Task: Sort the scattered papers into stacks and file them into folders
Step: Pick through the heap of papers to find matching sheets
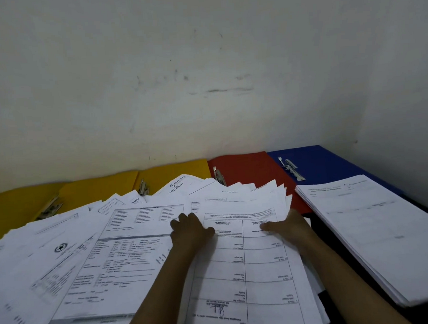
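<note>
1. Nearest, a bundle of thin white printed forms lies upside down to the person, ruled into boxes with a scribbled signature near its lower edge.
2. The left hand has its fingers curled over the bundle's left edge, gripping it; the right hand clamps the right edge, thumb on top and fingers tucked beneath.
3. To the left, scattered papers sprawl in a loose, overlapping heap, corners fanning at every angle.
4. To the right, a squared stack of plain sheets sits apart from the heap, its edges layered like a deck.
5. Farther back, flat card folders lie open in a row: yellow folders, a red folder, and a blue folder, each with a shiny metal clip.
6. Behind stands a scuffed, matte white wall.
</note>
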